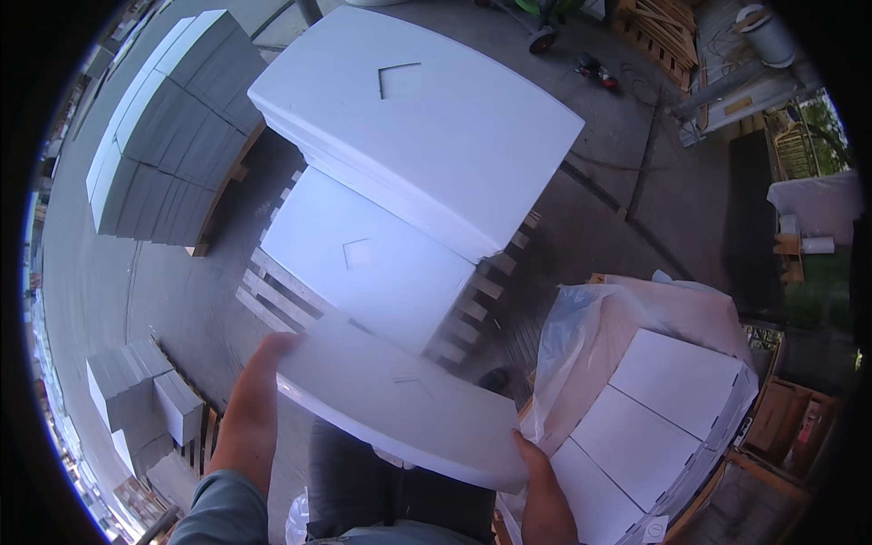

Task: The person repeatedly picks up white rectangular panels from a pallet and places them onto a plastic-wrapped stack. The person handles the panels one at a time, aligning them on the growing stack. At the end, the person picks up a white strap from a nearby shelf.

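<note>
I hold a flat white panel (400,400) level in front of my body. My left hand (263,359) grips its left end and my right hand (531,454) grips its right corner. Just beyond the panel, a low stack of the same white panels (363,254) lies on a wooden pallet (272,295), and a taller white stack (418,118) stands behind it. To my right is another stack of white panels (654,418) with clear plastic wrap (581,318) pulled back from its top.
Grey slabs (177,118) are stacked on a pallet at the far left. More grey blocks (136,391) sit at the lower left. Empty wooden pallets (658,32) and a small red tool (599,73) lie on the concrete floor at the back right.
</note>
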The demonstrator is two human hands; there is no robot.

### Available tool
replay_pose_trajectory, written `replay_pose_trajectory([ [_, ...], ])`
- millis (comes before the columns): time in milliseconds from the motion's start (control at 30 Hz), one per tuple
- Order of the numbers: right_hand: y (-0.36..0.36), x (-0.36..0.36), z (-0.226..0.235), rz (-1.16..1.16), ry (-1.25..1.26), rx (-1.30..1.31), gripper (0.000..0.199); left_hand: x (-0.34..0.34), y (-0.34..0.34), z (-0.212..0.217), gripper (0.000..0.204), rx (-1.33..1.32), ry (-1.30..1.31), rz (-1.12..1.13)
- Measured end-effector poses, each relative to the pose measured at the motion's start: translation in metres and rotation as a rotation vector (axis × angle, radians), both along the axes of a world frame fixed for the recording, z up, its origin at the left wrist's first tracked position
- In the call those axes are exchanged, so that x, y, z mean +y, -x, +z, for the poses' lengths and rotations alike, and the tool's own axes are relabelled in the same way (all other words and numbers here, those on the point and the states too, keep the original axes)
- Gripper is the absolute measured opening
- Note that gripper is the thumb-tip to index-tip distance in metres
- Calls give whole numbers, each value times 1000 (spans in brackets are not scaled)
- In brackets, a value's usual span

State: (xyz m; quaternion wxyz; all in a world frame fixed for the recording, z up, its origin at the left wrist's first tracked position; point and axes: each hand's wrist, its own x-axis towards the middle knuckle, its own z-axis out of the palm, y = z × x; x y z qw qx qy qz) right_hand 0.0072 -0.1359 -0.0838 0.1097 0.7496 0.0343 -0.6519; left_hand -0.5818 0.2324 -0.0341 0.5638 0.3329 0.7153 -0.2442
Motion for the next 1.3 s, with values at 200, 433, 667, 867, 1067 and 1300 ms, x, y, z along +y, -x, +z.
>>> replay_pose_trajectory([
  [200,-30,-84,55,-204,-146,-31,76,-24,-89,3,76,-19,-11,-163],
  [433,-118,-166,86,-355,-215,-174,75,-61,-230,38,74,-64,3,-400],
  [667,-174,-256,129,-474,-125,-236,76,-59,-390,67,72,-190,-90,-606],
  [867,-174,-315,112,-636,-229,-242,80,-56,-517,56,67,-161,-26,-687],
  [1067,-148,-339,63,-893,-185,-212,76,-39,-609,34,67,-253,-138,-927],
  [1300,-132,-293,37,-1248,-242,-159,80,27,-677,-61,70,-195,-42,-1301],
])
